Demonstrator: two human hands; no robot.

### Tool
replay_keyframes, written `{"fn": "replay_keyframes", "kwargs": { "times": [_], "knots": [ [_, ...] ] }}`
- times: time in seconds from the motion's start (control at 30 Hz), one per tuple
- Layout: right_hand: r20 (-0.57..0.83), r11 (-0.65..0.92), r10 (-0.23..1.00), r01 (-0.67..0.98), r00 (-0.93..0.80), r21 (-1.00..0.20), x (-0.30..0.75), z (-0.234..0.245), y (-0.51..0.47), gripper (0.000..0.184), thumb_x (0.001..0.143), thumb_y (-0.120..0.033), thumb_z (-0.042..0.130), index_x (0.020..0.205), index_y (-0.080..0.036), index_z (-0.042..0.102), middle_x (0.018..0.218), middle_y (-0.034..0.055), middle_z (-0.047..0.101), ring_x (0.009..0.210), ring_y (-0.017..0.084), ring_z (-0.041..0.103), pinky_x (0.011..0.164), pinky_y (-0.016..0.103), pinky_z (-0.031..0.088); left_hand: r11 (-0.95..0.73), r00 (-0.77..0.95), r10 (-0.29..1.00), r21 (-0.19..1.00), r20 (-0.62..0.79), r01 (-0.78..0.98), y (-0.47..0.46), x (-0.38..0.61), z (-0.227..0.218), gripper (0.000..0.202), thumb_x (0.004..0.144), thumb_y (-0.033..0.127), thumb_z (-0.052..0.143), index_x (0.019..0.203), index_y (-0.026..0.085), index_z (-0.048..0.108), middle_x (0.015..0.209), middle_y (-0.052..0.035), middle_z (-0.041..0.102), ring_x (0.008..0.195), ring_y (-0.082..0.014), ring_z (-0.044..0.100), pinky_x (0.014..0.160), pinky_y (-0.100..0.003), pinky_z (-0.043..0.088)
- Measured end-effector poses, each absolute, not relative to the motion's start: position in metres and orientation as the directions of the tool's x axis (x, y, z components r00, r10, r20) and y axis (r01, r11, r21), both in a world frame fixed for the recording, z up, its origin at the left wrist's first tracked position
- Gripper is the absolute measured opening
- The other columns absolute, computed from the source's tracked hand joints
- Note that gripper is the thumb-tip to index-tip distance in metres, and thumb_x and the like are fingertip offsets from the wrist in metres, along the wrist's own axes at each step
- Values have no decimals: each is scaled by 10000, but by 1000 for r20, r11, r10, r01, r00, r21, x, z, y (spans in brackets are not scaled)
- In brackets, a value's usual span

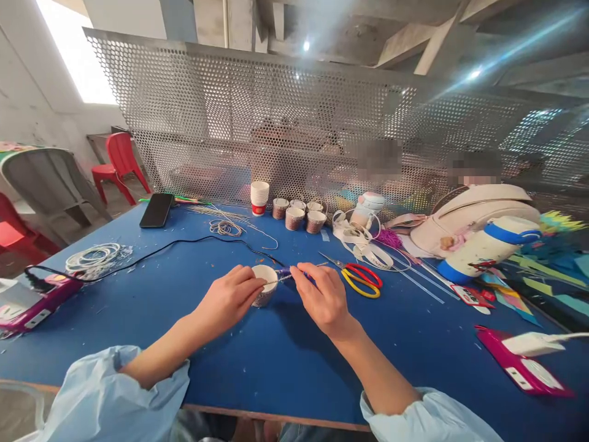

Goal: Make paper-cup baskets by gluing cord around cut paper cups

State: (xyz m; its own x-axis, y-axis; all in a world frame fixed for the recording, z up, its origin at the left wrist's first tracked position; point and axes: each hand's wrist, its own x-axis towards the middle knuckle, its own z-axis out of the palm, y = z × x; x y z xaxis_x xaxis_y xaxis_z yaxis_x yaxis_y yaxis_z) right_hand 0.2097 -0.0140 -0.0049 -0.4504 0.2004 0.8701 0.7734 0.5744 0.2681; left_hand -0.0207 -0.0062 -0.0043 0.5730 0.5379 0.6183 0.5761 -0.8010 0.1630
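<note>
A paper cup (265, 293) with a white inside and a speckled brown outer wall stands on the blue table between my hands. My left hand (234, 293) is closed at the cup's left rim, its fingertips pinching a thin cord (272, 282) that runs across the cup's mouth towards the right. My right hand (323, 296) is closed around a slim purple-blue tool (285, 271), mostly hidden by the fingers; its exact kind is unclear. A black cable (170, 244) leads to near this tool. Scissors (361, 279) with red and yellow handles lie open just beyond my right hand.
Several similar cups (294, 218) and a stack of paper cups (259, 197) stand at the back. Coiled twine (226, 228), a phone (157, 210) and a white cord coil (94, 259) lie left. Power strips (524, 365), a bottle (488, 245) and a bag (473, 212) are right.
</note>
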Motion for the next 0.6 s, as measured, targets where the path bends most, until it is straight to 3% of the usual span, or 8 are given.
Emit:
{"fn": "replay_keyframes", "kwargs": {
  "times": [0.27, 0.47, 0.6],
  "knots": [
    [834, 552, 333, 808, -440, 206, 208, -4, -21, 289, 876, -35, 591, 1111, -192, 653, 896, 87, 709, 766, 192, 607, 692, 323, 470, -818, 511, 482, 155, 712, 555, -7, -26, -2, 198, 962, 153, 469, 970, 153, 666, 775, -49, 638, 683, -140, 557, 634, -256, 480],
    [846, 602, 335, 785, -415, 146, 203, -2, -20, 222, 870, -13, 576, 1030, -139, 667, 842, 107, 675, 732, 182, 602, 674, 307, 510, -794, 531, 514, 140, 674, 591, -13, -32, 5, 206, 959, 155, 466, 999, 132, 667, 822, -58, 606, 709, -144, 549, 662, -258, 500],
    [858, 661, 406, 750, -316, -37, 193, -1, -17, 198, 909, -54, 539, 1002, -148, 687, 812, 85, 653, 708, 156, 635, 666, 266, 542, -786, 567, 540, 133, 622, 603, -11, -38, 7, 265, 971, 144, 407, 1048, 122, 660, 844, -67, 586, 740, -154, 554, 679, -262, 510]
  ]
}}
